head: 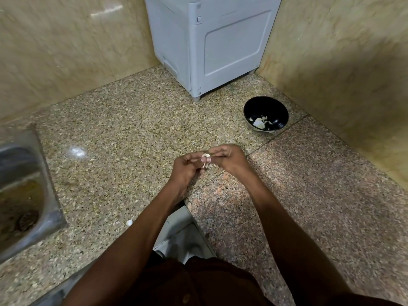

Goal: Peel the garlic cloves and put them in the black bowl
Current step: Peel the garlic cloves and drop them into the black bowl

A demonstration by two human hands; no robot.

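I have both hands raised just above the counter (123,133), meeting at a garlic clove (207,156). My left hand (187,168) pinches it from one side and my right hand (227,156) from the other, fingertips curled onto it; a strip of papery skin seems to hang below, though the view is too small to be sure. The clove is light, firm and slick once bare, so I would hold its ends and tear the brittle skin from the tip. The black bowl (266,113), well apart to the right, already holds pale pieces.
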